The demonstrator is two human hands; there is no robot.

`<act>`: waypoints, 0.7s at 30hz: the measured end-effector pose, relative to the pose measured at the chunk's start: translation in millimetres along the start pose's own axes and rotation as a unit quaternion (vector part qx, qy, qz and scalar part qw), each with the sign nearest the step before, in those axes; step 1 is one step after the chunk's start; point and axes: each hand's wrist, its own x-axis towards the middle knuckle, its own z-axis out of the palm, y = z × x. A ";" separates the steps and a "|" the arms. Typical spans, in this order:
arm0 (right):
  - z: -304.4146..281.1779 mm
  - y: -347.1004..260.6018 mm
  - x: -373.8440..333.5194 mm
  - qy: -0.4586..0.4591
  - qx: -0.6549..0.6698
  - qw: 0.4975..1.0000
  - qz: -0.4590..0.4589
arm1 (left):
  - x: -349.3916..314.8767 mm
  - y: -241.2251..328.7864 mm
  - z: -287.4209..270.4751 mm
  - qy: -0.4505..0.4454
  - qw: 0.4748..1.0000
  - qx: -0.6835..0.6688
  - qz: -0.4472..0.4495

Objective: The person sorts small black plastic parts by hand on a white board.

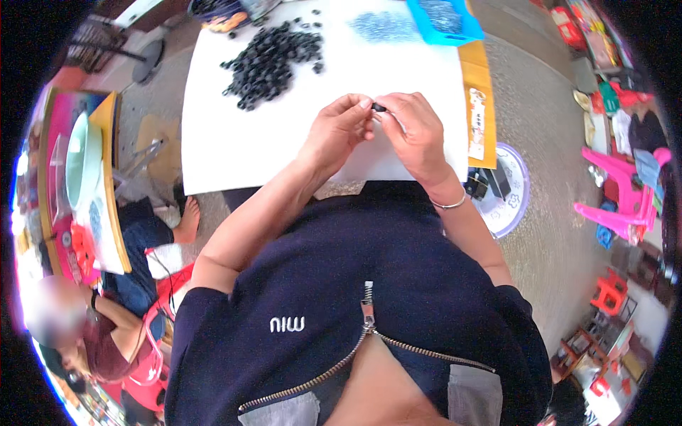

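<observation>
Over the near part of the white table (241, 145), both my hands meet with closed fingertips. A small black part (379, 108) sits between them. My right hand (419, 135) pinches it between thumb and fingers. The thumb and fingers of my left hand (335, 131) are pressed together right against its left end; whether they hold a second small piece is hidden. A heap of small black parts (273, 64) lies on the table at the far left. Beyond my hands are a scatter of thin bluish-silver pieces (386, 27) and a blue tray (460, 35) with more of them.
A bowl-like container (217, 11) stands at the far left corner. Beside the table's right edge is a round white-and-purple tub (522, 192). A pink plastic stool (625, 202) stands farther right. At left, another person (121, 334) sits by a second table with a pale green basin (84, 160).
</observation>
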 end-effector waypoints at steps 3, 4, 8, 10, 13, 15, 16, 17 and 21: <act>-15.9 14.2 0.6 0.013 -0.015 1.000 0.009 | 23.9 -3.8 18.1 0.023 0.997 0.065 0.020; -24.5 20.7 1.8 0.015 -0.042 0.999 0.012 | 34.1 -5.2 26.8 0.011 0.993 0.110 0.032; -57.8 56.0 7.0 0.032 -0.126 0.991 0.025 | 84.8 -13.7 68.4 -0.002 0.973 0.215 0.088; -73.6 81.6 8.5 0.054 -0.156 0.986 0.023 | 114.3 -24.5 85.6 -0.022 0.969 0.225 0.097; -96.5 113.3 9.3 0.031 -0.202 0.978 0.032 | 150.9 -34.8 105.9 -0.050 0.959 0.266 0.085; -107.2 131.7 7.7 0.012 -0.220 0.974 0.049 | 175.6 -44.8 112.4 -0.064 0.951 0.298 0.061; -110.1 139.9 8.0 -0.010 -0.230 0.972 0.055 | 186.9 -49.9 112.8 -0.073 0.960 0.271 0.025; -112.1 146.9 8.7 -0.033 -0.240 0.968 0.060 | 199.0 -52.8 112.3 -0.082 0.966 0.243 -0.010; -116.5 165.1 12.1 -0.036 -0.226 0.972 0.054 | 232.6 -41.0 110.8 -0.284 0.426 0.813 0.277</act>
